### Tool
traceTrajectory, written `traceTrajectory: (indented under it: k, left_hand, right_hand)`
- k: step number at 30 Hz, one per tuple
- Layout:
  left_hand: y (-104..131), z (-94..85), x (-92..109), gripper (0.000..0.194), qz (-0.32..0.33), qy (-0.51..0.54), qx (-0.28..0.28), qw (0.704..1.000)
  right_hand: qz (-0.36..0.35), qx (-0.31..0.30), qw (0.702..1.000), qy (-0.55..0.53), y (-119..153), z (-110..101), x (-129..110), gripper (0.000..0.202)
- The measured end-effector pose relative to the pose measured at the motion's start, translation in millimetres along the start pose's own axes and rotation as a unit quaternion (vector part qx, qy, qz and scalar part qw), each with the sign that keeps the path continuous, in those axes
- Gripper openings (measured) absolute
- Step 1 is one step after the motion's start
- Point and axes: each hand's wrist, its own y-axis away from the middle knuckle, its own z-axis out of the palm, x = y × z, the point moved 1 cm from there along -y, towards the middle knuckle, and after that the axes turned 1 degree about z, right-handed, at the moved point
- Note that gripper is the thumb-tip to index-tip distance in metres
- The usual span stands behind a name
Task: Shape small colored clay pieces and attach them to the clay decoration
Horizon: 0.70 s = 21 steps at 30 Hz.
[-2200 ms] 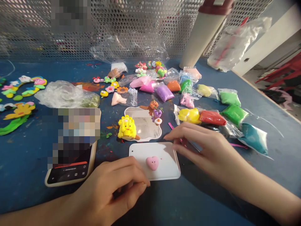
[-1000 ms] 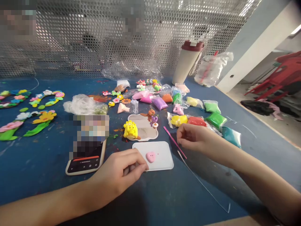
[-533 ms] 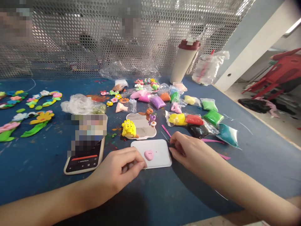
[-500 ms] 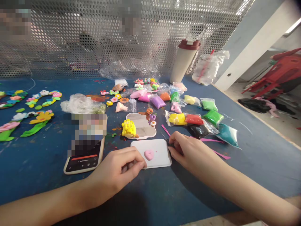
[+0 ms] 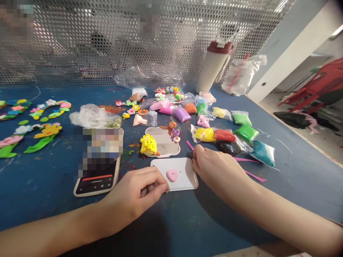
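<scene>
A white rectangular plate lies on the blue table. On it sits a pink heart-shaped piece of clay with small dark dots, and a tiny speck lies beside it. My left hand is closed, thumb and index finger pinching the plate's near left corner. At the plate's far right corner my right hand is closed around a thin needle-like tool, its tip pointing up and left. Most of that tool is hidden by the fingers. Behind the plate lies a scalloped mirror decorated with a yellow clay figure.
A phone lies to the left. Bags of coloured clay, among them a purple one, spread behind and right. Pink tools lie beyond my right hand. A tumbler stands before the perforated metal panel. Clay-flower pieces lie left.
The view has shifted slightly, so the table's things appear a little further right. My right hand has come slightly closer over the plate's corner. My left hand keeps its hold.
</scene>
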Motion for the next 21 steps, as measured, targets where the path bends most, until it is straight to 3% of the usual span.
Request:
traceTrajectory:
  k: [9,12,15,18,21]
  left_hand:
    - [-0.3,0.4,0.0,0.024,0.007,0.0,0.003,1.0]
    - [-0.6,-0.3,0.0,0.024,0.007,-0.002,0.003,1.0]
    - [-0.7,-0.6,-0.6,0.024,0.006,0.0,0.003,1.0]
    - [-0.4,-0.2,-1.1,0.024,0.004,0.001,0.003,1.0]
    - [0.0,0.1,-1.1,0.024,-0.002,0.002,0.001,1.0]
  right_hand:
    - [-0.009,-0.021,1.0,-0.002,-4.8,-15.2,-2.8,0.012]
    - [0.007,0.016,0.999,-0.03,-5.7,-15.9,6.2,0.01]
    - [0.03,0.081,0.988,-0.131,-3.4,-18.4,22.3,0.009]
    - [0.011,0.09,0.941,-0.327,0.7,-20.1,36.6,0.005]
    - [-0.048,0.065,0.825,-0.56,3.8,-19.7,42.6,0.005]
